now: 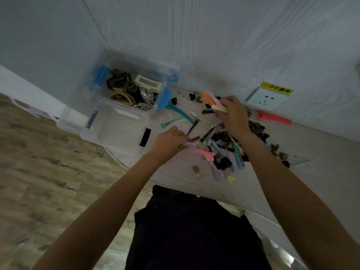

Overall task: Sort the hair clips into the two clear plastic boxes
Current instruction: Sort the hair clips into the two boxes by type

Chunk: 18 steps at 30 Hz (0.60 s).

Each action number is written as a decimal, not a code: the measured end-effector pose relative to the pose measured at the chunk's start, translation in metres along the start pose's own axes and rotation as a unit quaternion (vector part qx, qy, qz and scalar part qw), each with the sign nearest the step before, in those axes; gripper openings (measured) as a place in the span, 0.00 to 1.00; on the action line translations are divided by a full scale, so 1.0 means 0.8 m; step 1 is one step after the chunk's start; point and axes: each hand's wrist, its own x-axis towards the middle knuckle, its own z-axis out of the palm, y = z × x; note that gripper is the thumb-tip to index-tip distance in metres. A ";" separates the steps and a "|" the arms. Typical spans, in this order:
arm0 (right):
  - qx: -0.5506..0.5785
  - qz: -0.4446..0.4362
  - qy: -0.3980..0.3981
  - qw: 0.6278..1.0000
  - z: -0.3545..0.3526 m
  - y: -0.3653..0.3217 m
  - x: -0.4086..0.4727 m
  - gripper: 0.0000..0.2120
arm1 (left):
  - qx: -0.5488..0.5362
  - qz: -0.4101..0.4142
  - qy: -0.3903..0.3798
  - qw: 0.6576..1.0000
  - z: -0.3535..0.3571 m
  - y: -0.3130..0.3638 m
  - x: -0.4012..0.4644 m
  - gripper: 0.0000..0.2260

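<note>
Hair clips (pixel 220 147) lie heaped on the white counter (pixel 175 172), just right of the two clear plastic boxes: the far box (pixel 132 88) holds claw clips, the near box (pixel 116 125) looks almost bare. Left hand (pixel 168 142), nearer the boxes, grips a bundle of pastel duckbill clips, their long axes pointing right. Right hand (pixel 233 114) holds orange, pink and cream clips aimed left, toward the boxes.

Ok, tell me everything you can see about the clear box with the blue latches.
The clear box with blue latches sits lidless against the wall, at the table's far left. It looks like see-through plastic, with a blue latch on its near end and another on its far end. Large claw clips fill it: black, tan, cream, silvery. The emptier clear box stands against its near side.
</note>
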 end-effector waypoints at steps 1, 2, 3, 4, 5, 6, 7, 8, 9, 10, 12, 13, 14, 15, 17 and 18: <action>0.024 0.014 0.021 0.999 -0.009 -0.007 -0.006 0.14 | 0.000 -0.005 0.023 1.000 -0.010 -0.001 -0.001 0.07; 0.051 0.030 0.033 0.998 -0.016 -0.014 -0.014 0.12 | 0.009 -0.010 0.046 0.999 -0.021 -0.002 -0.005 0.09; 0.084 0.053 0.039 0.994 -0.022 -0.019 -0.023 0.09 | 0.019 -0.017 0.066 0.997 -0.033 -0.003 -0.010 0.11; 0.122 0.073 0.043 0.989 -0.026 -0.024 -0.031 0.06 | 0.027 -0.028 0.088 0.995 -0.045 -0.006 -0.017 0.12; 0.157 0.089 0.045 0.983 -0.029 -0.030 -0.038 0.05 | 0.025 -0.045 0.105 0.993 -0.058 -0.011 -0.027 0.13; 0.184 0.104 0.047 0.976 -0.030 -0.032 -0.044 0.05 | 0.012 -0.061 0.110 0.992 -0.068 -0.019 -0.037 0.13; 0.205 0.109 0.043 0.972 -0.029 -0.040 -0.048 0.06 | -0.004 -0.083 0.107 0.991 -0.081 -0.029 -0.051 0.14; 0.221 0.114 0.035 0.968 -0.026 -0.050 -0.051 0.07 | -0.026 -0.110 0.096 0.989 -0.093 -0.042 -0.066 0.17; 0.237 0.118 0.023 0.964 -0.024 -0.062 -0.054 0.08 | -0.055 -0.140 0.077 0.986 -0.105 -0.055 -0.079 0.20; 0.251 0.117 0.008 0.961 -0.018 -0.076 -0.055 0.09 | -0.081 -0.170 0.059 0.980 -0.117 -0.070 -0.096 0.22; 0.263 0.106 -0.017 0.959 -0.013 -0.095 -0.056 0.10 | -0.102 -0.213 0.018 0.972 -0.133 -0.091 -0.111 0.19; 0.260 0.090 -0.033 0.961 -0.006 -0.109 -0.056 0.10 | -0.092 -0.231 -0.002 0.969 -0.141 -0.102 -0.120 0.14; 0.257 0.078 -0.046 0.962 -0.001 -0.119 -0.055 0.10 | -0.075 -0.240 -0.026 0.967 -0.145 -0.114 -0.123 0.11; 0.255 0.068 -0.055 0.963 0.004 -0.129 -0.053 0.10 | -0.063 -0.247 -0.045 0.966 -0.147 -0.123 -0.124 0.11; 0.247 0.050 -0.067 0.965 0.013 -0.148 -0.048 0.08 | -0.055 -0.258 -0.078 0.961 -0.147 -0.141 -0.121 0.14; 0.242 0.039 -0.070 0.967 0.016 -0.156 -0.046 0.08 | -0.053 -0.261 -0.096 0.959 -0.145 -0.147 -0.118 0.15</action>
